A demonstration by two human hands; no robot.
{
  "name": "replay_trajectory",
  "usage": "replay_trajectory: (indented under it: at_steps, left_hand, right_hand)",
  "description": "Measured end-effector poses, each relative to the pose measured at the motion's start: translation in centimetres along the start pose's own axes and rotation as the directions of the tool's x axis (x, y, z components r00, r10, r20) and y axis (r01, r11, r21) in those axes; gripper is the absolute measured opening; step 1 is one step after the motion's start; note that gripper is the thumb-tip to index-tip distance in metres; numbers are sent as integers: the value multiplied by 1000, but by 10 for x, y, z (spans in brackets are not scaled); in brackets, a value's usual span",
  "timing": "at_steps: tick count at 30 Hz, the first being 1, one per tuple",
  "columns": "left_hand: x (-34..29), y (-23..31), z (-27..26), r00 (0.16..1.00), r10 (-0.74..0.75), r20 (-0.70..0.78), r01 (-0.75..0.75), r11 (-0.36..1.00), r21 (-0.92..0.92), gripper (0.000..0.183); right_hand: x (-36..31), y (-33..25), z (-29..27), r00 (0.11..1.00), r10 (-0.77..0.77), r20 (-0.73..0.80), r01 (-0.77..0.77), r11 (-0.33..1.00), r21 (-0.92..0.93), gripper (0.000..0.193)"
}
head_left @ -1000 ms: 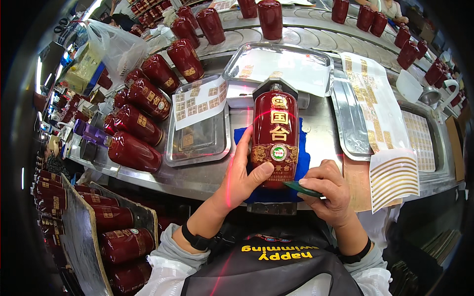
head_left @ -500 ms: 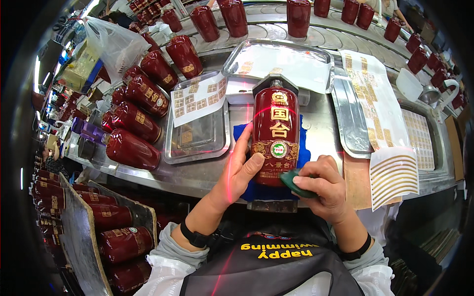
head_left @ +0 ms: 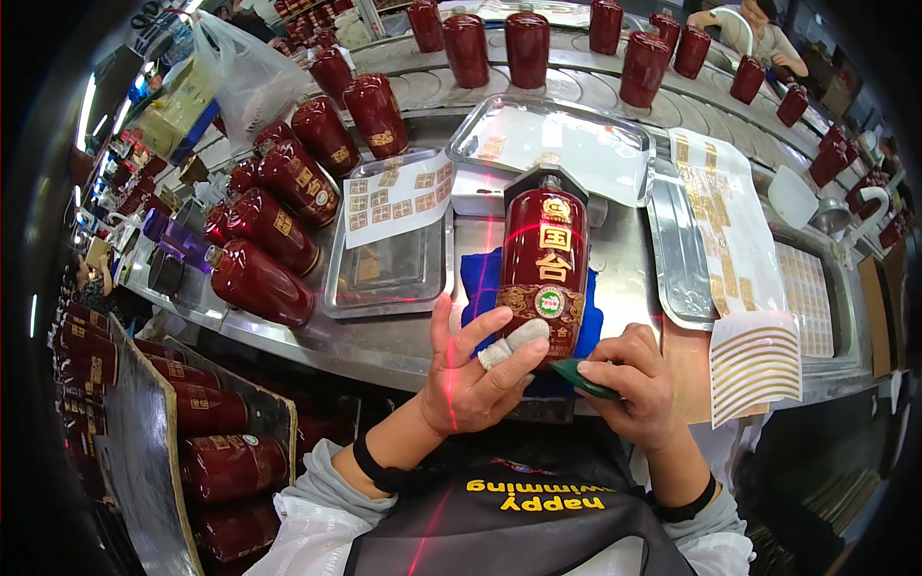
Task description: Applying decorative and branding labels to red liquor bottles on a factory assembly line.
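Observation:
A dark red bottle point(head_left: 544, 230) with gold lettering and a round green-and-white emblem lies label side up in front of me. Its neck end rests in a black angular cradle point(head_left: 577, 182), and a blue cloth point(head_left: 477, 276) is spread beneath it. My left hand point(head_left: 466, 384) is closed on a wad of white cloth point(head_left: 517, 346) at the bottle's lower left front, partly covering the lower lettering. Pinched in my right hand point(head_left: 639, 384) is a flat dark green scraper point(head_left: 584, 381), its tip at the bottle's bottom edge.
Left of the bottle, a metal tray point(head_left: 389, 288) carries a sheet of gold stickers point(head_left: 399, 202). More sticker sheets point(head_left: 715, 226) lie on the right, beside a strip of curved gold bands point(head_left: 755, 370). Red bottles point(head_left: 261, 284) crowd the left; a conveyor point(head_left: 576, 91) carries others past a co-worker point(head_left: 759, 43).
My left hand has left the bottle's side and now holds a white cloth wad at its lower front. The scraper has dropped slightly to the bottom edge. The view has shifted; conveyor bottles have moved.

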State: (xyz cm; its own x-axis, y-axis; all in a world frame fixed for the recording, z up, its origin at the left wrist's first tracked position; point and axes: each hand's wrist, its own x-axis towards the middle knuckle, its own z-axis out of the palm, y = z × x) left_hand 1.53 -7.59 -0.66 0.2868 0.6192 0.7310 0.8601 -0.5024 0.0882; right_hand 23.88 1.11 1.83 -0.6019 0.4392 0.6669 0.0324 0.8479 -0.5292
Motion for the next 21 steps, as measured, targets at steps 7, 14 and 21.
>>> replay_trajectory:
  at_steps: [7, 14, 21]
  left_hand:
    - [-10, -5, 0, 913, -406, -32, 396, 904, -163, 72]
    - [-2, -13, -19, 978, -187, 95, 180, 980, 79, 83]
    - [-6, -17, 3, 912, -392, 123, 406, 904, -131, 92]
  right_hand:
    - [28, -2, -1, 998, 57, -20, -59, 994, -93, 36]
    - [54, -27, -7, 948, -90, 304, 117, 991, -72, 40]
    - [63, -40, -10, 916, -2, 401, 30, 997, -64, 35]
